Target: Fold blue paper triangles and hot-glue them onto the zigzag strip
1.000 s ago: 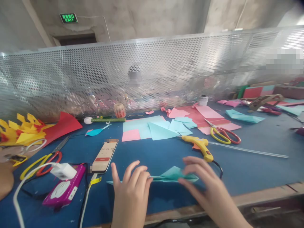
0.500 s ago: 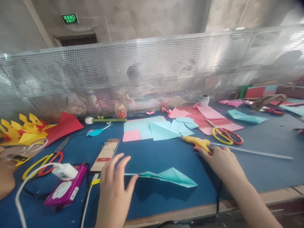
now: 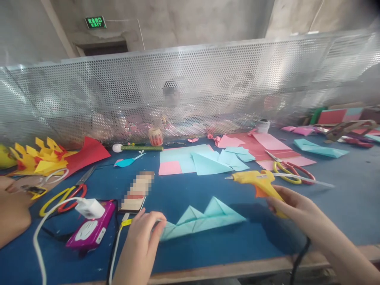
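Note:
Between the thumb and fingers of my left hand [image 3: 145,233] is the left end of a folded light-blue paper strip [image 3: 204,217]. Its pointed peaks stand up along the top edge, and its right end reaches toward the middle of the table. My right hand [image 3: 293,206] is wrapped round the handle of a yellow hot glue gun [image 3: 258,182]. The gun is lifted off the table with its nozzle facing left, and a clear glue stick [image 3: 308,180] sticks out of its back. Its black cord hangs down below my hand.
Scissors [image 3: 289,170] lie behind the glue gun, with light-blue sheets [image 3: 208,162] further left. A phone [image 3: 138,194], a purple power strip [image 3: 90,227] and more scissors [image 3: 63,198] are on the left. Another person's arm [image 3: 13,213] rests at the left edge. A perforated metal screen [image 3: 190,87] stands behind.
My right hand has closed round the glue gun's handle and raised it from the table. My left hand has turned the folded paper so its peaks point up.

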Action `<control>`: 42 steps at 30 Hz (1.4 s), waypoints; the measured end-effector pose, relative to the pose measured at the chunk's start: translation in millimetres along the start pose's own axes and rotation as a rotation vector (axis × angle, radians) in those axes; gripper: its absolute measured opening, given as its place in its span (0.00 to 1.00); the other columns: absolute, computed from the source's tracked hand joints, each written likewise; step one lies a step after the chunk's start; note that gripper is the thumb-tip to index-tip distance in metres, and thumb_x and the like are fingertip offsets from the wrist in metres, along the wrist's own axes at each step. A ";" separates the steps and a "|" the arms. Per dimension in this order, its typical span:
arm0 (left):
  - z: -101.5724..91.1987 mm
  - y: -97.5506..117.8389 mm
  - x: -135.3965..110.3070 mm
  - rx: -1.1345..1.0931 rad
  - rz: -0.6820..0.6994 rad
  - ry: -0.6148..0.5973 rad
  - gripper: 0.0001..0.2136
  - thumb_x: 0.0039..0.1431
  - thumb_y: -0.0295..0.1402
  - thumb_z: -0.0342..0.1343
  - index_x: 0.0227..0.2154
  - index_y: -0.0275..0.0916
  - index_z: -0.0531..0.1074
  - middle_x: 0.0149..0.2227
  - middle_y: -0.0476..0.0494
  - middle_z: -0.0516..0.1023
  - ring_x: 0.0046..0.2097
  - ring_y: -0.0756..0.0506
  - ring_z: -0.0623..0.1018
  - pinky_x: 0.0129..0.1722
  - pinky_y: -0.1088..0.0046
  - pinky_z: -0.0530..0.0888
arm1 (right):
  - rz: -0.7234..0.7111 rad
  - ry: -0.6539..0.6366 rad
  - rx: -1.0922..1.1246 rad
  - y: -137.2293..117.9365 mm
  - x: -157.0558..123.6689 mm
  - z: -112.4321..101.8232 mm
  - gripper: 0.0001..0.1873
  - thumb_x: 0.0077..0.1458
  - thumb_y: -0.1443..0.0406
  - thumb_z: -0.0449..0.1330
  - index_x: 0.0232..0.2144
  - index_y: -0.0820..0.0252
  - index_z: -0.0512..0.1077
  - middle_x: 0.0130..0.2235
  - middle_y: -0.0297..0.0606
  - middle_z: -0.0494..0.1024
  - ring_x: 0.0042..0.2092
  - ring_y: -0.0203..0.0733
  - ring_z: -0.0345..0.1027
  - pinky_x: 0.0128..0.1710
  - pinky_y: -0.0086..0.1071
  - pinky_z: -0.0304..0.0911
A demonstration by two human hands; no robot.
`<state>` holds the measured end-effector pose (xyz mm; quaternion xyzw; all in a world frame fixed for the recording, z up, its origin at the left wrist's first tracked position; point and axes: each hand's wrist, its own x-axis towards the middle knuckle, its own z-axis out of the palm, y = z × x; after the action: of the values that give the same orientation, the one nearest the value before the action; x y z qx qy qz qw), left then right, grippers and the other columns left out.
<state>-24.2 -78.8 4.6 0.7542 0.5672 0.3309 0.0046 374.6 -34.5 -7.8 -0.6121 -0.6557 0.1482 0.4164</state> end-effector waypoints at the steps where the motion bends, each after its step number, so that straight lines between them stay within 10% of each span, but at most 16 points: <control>1: -0.1 0.5 -0.1 0.009 0.007 0.007 0.14 0.74 0.43 0.43 0.38 0.48 0.72 0.40 0.49 0.82 0.50 0.41 0.81 0.55 0.58 0.75 | 0.018 -0.072 0.046 -5.9 -3.4 -3.0 0.17 0.65 0.52 0.57 0.44 0.55 0.79 0.29 0.38 0.82 0.25 0.44 0.76 0.23 0.33 0.73; 8: -0.4 -3.6 12.6 0.087 0.163 0.069 0.12 0.72 0.36 0.49 0.55 0.51 0.70 0.50 0.44 0.79 0.52 0.39 0.80 0.49 0.59 0.78 | 0.160 -0.309 0.174 -35.2 -11.3 -15.7 0.14 0.54 0.51 0.66 0.31 0.54 0.77 0.26 0.36 0.76 0.26 0.43 0.69 0.23 0.33 0.68; 22: 67.8 54.0 6.5 0.080 0.234 0.059 0.07 0.68 0.31 0.57 0.47 0.40 0.72 0.42 0.47 0.77 0.43 0.44 0.79 0.43 0.62 0.77 | 0.335 -0.375 0.036 -62.7 1.3 9.8 0.26 0.48 0.40 0.62 0.29 0.54 0.66 0.23 0.29 0.68 0.24 0.39 0.63 0.23 0.32 0.62; 31: 63.4 69.9 -4.1 -0.004 0.304 0.352 0.08 0.69 0.22 0.54 0.39 0.41 0.75 0.35 0.51 0.82 0.39 0.46 0.80 0.48 0.66 0.66 | 0.161 -0.398 -0.249 -77.7 8.5 7.4 0.18 0.42 0.53 0.64 0.18 0.53 0.59 0.20 0.26 0.60 0.21 0.33 0.51 0.19 0.29 0.49; 42: 60.1 74.4 -1.1 0.003 0.300 0.426 0.10 0.68 0.21 0.55 0.36 0.41 0.78 0.33 0.52 0.83 0.38 0.46 0.78 0.48 0.66 0.64 | -0.038 -0.379 -0.480 -88.0 -2.1 9.4 0.16 0.43 0.64 0.61 0.16 0.51 0.55 0.18 0.29 0.64 0.18 0.33 0.54 0.20 0.31 0.50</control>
<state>69.4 -84.2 -14.4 0.7430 0.4377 0.4786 -0.1651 307.7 -51.6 47.7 -0.6419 -0.7495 0.0927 0.1329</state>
